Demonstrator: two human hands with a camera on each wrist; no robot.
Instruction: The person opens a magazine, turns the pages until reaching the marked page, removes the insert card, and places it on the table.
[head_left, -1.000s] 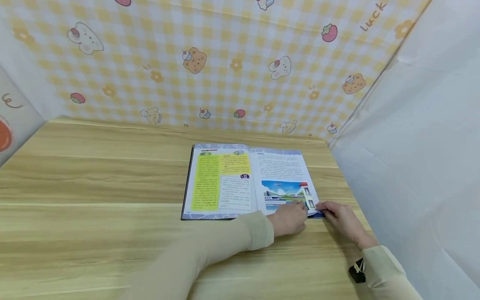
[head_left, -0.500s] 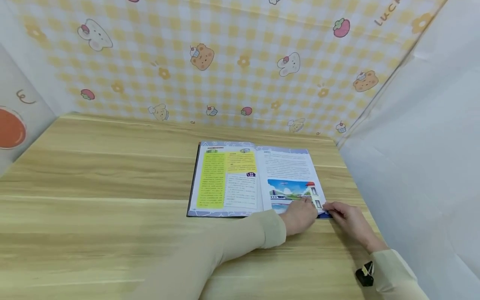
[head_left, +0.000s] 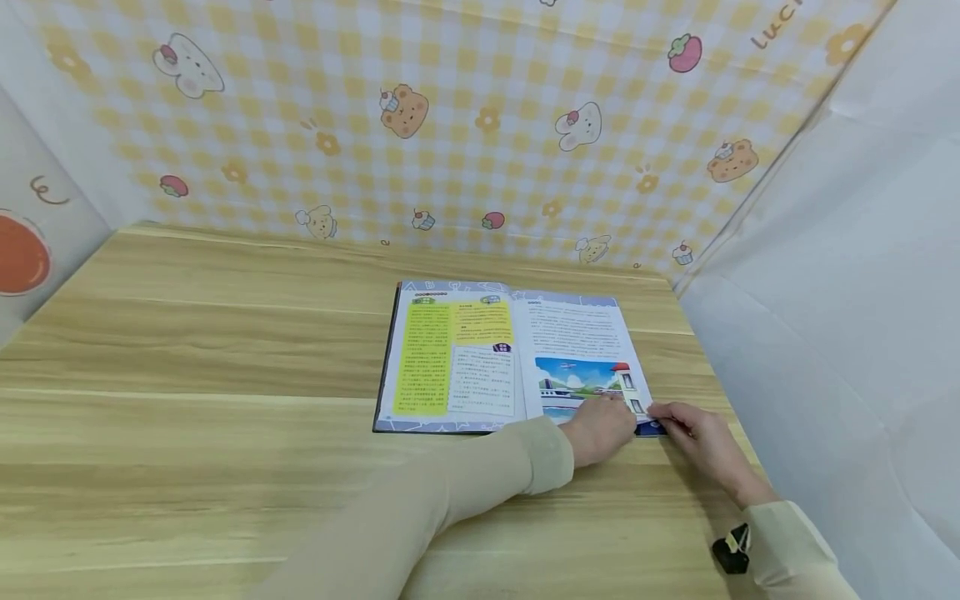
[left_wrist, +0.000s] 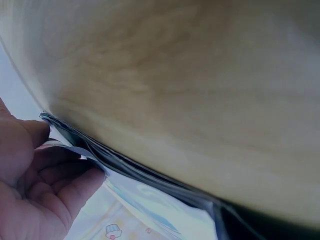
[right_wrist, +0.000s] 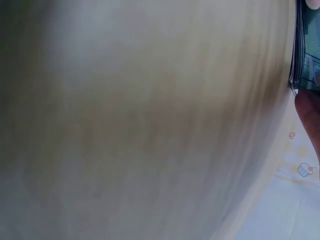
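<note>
An open book (head_left: 483, 379) lies on the wooden table, with yellow text blocks on its left page and a harbour picture on its right page (head_left: 577, 325). At that page's lower edge my left hand (head_left: 600, 429) has its fingers curled, pinching the page between thumb and fingers. The left wrist view shows this hand (left_wrist: 45, 185) at the lifted page edge, above the dark stack of the book (left_wrist: 150, 172). My right hand (head_left: 705, 446) pinches the page's lower right corner. Only part of its thumb (right_wrist: 309, 117) shows by the book's corner in the right wrist view.
The wooden table (head_left: 225, 450) extends left and in front of the book. A yellow checked cloth backdrop (head_left: 450, 167) stands behind it, and a white sheet wall (head_left: 825, 333) rises close to the right arm. A small black device (head_left: 731, 550) sits at the right wrist.
The head view has shifted slightly, so the scene sits further right in it. Both hands stay at the right page's lower edge, with the page corner slightly more lifted, showing more dark blue beneath.
</note>
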